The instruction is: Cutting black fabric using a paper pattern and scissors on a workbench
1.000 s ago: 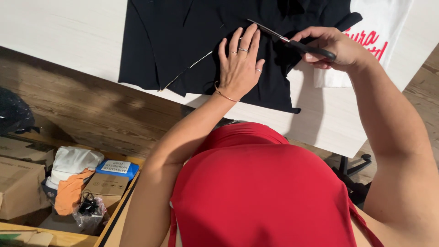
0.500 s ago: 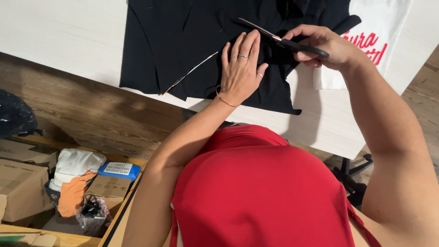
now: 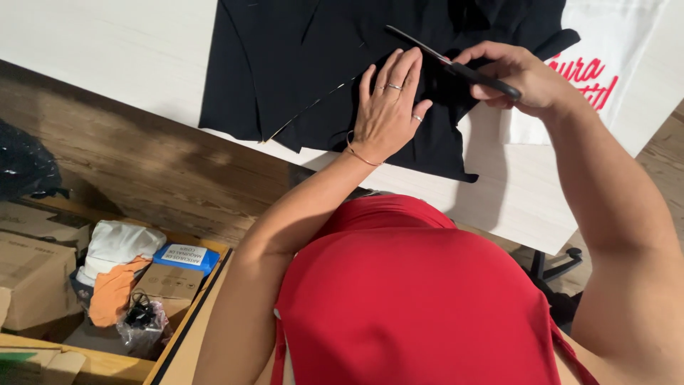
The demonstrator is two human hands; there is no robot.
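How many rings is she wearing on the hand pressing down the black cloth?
3 show on the left hand flat on the black cloth: two on one middle finger, one on the little finger. The hidden thumb side may carry more.

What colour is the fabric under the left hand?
Black fabric, seen best in the head view.

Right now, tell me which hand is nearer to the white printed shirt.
Right. The right hand, holding the scissors, sits just beside the white shirt at its left edge. The left hand lies flat on the black fabric, farther left of it.
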